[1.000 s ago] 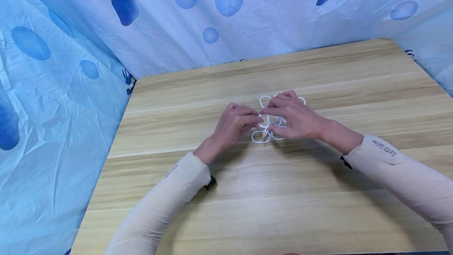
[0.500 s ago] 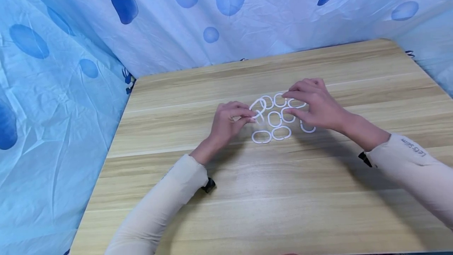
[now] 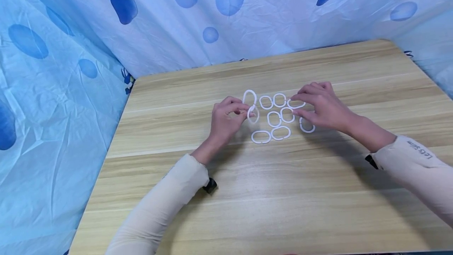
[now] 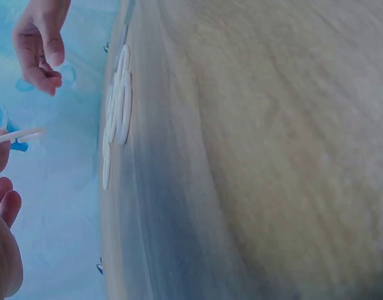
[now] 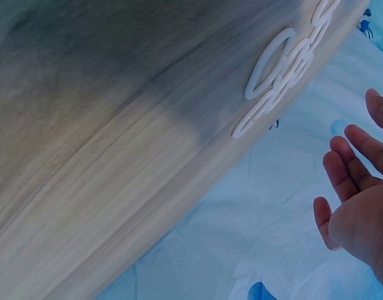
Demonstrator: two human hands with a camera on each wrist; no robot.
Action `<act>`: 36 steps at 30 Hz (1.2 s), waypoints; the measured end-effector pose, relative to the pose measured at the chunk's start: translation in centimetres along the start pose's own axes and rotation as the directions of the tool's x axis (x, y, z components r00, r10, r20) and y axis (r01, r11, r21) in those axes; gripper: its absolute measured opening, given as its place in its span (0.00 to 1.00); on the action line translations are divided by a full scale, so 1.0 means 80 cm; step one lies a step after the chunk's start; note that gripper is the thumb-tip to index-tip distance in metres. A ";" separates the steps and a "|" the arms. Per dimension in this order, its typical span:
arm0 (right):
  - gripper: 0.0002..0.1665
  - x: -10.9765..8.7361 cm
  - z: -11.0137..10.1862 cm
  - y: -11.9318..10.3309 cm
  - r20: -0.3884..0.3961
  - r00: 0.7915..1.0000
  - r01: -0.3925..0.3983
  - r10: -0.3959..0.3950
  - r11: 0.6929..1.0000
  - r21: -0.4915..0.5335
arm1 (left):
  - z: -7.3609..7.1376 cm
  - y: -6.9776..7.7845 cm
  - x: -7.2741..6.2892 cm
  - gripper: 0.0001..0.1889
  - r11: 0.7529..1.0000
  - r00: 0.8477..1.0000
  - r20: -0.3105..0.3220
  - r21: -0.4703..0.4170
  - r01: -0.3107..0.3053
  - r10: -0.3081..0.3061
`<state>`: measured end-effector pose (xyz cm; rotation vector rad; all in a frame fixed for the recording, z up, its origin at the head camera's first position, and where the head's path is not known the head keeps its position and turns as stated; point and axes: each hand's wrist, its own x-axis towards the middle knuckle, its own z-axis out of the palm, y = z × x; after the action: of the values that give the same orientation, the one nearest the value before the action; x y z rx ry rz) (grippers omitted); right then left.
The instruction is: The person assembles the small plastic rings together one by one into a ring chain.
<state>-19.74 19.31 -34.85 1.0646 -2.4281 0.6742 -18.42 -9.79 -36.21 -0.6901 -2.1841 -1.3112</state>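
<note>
My left hand (image 3: 226,119) pinches a pair of white oval plastic links between thumb and fingers, just above the wooden table. The upper link (image 3: 255,98) stands up and hooks through the lower link (image 3: 258,115), which hangs at the fingertips. Part of a held link (image 4: 19,135) shows edge-on in the left wrist view. My right hand (image 3: 327,107) hovers over the right side of the loose links with thumb and fingers apart. In the right wrist view, this right hand (image 5: 360,194) has loosely bent fingers and nothing in it.
Several loose white links (image 3: 261,143) lie flat in a cluster between my hands, each with a small gap in its side. The wooden table (image 3: 276,207) reaches back to a blue patterned curtain (image 3: 247,30), which also hangs at the left.
My right hand has let go near the left hand and moved right and away. My left hand has lifted the linked pair off the cluster and drawn it slightly left.
</note>
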 end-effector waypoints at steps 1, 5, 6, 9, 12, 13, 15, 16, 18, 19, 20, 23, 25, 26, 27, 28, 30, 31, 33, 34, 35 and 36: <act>0.20 -0.001 0.000 0.000 0.007 1.000 -0.006 0.006 1.000 -0.002 | 0.000 0.000 0.000 0.06 0.999 1.000 -0.007 -0.022 0.024 -0.024; 0.21 -0.004 -0.001 0.002 0.036 0.999 -0.031 0.031 0.999 -0.013 | 0.000 -0.001 0.000 0.07 0.992 0.995 -0.030 -0.086 0.091 -0.094; 0.22 -0.005 -0.001 0.002 0.045 0.998 -0.039 0.040 0.999 -0.015 | 0.000 -0.002 0.000 0.07 0.990 0.994 -0.033 -0.100 0.099 -0.103; 0.23 -0.008 -0.001 0.002 0.075 0.995 -0.066 0.068 0.998 -0.025 | 0.001 -0.004 0.000 0.08 0.987 0.993 -0.039 -0.118 0.106 -0.111; 0.24 -0.011 -0.001 0.003 0.108 0.989 -0.093 0.097 0.995 -0.040 | 0.000 -0.003 0.001 0.08 0.988 0.993 -0.038 -0.113 0.107 -0.112; 0.24 -0.012 -0.002 0.003 0.118 0.988 -0.100 0.104 0.994 -0.046 | -0.001 -0.003 0.001 0.08 0.988 0.993 -0.037 -0.111 0.109 -0.113; 0.25 -0.014 -0.002 0.004 0.143 0.982 -0.113 0.120 0.992 -0.057 | -0.002 -0.002 0.001 0.07 0.987 0.992 -0.033 -0.107 0.119 -0.123; 0.26 -0.015 -0.002 0.005 0.157 0.979 -0.119 0.127 0.991 -0.062 | -0.002 -0.002 0.001 0.07 0.987 0.991 -0.031 -0.103 0.125 -0.128; 0.27 -0.018 -0.003 0.006 0.190 0.971 -0.137 0.147 0.988 -0.068 | -0.003 -0.001 0.001 0.07 0.986 0.990 -0.028 -0.097 0.137 -0.140; 0.28 -0.020 -0.004 0.006 0.209 0.965 -0.148 0.160 0.986 -0.072 | -0.003 -0.001 0.001 0.08 0.986 0.989 -0.027 -0.093 0.142 -0.145; 0.29 -0.021 -0.004 0.007 0.228 0.959 -0.158 0.171 0.985 -0.075 | -0.003 -0.001 0.001 0.08 0.985 0.989 -0.026 -0.090 0.146 -0.149; 0.32 -0.027 -0.004 0.009 0.267 0.943 -0.181 0.197 0.980 -0.084 | -0.004 -0.002 0.002 0.08 0.983 0.987 -0.025 -0.089 0.158 -0.161; 0.34 -0.031 -0.003 0.012 0.284 0.937 -0.186 0.205 0.978 -0.092 | -0.003 -0.002 0.002 0.08 0.982 0.986 -0.026 -0.094 0.164 -0.167; 0.35 -0.032 -0.002 0.013 0.289 0.935 -0.186 0.205 0.978 -0.093 | -0.003 -0.003 0.002 0.08 0.981 0.985 -0.025 -0.097 0.167 -0.170; 0.36 -0.034 -0.002 0.014 0.294 0.933 -0.188 0.208 0.978 -0.094 | -0.003 -0.003 0.002 0.08 0.980 0.984 -0.024 -0.100 0.171 -0.174; 0.37 -0.035 -0.002 0.015 0.299 0.931 -0.190 0.210 0.977 -0.095 | -0.003 -0.003 0.002 0.08 0.979 0.984 -0.023 -0.101 0.175 -0.178; 0.38 -0.038 -0.002 0.016 0.310 0.925 -0.197 0.217 0.976 -0.096 | -0.003 -0.002 0.001 0.08 0.978 0.982 -0.022 -0.102 0.182 -0.185; 0.39 -0.039 -0.002 0.016 0.317 0.923 -0.200 0.220 0.975 -0.095 | -0.003 -0.002 0.001 0.08 0.977 0.982 -0.020 -0.101 0.187 -0.190; 0.40 -0.041 -0.002 0.017 0.328 0.917 -0.206 0.225 0.974 -0.092 | -0.003 -0.002 0.000 0.08 0.976 0.980 -0.020 -0.100 0.194 -0.197; 0.41 -0.043 -0.002 0.018 0.332 0.915 -0.209 0.227 0.974 -0.091 | -0.003 -0.001 0.000 0.08 0.975 0.980 -0.020 -0.100 0.197 -0.200; 0.41 -0.044 -0.002 0.018 0.335 0.915 -0.209 0.227 0.974 -0.090 | -0.003 -0.001 0.000 0.08 0.975 0.979 -0.020 -0.099 0.199 -0.202; 0.41 -0.045 -0.002 0.018 0.338 0.914 -0.208 0.225 0.974 -0.088 | -0.003 0.000 0.000 0.08 0.974 0.979 -0.020 -0.099 0.202 -0.205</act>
<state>-18.59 22.26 -37.05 0.9690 -2.8836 0.5232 -18.43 -10.05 -36.09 -0.4875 -2.2262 -1.5280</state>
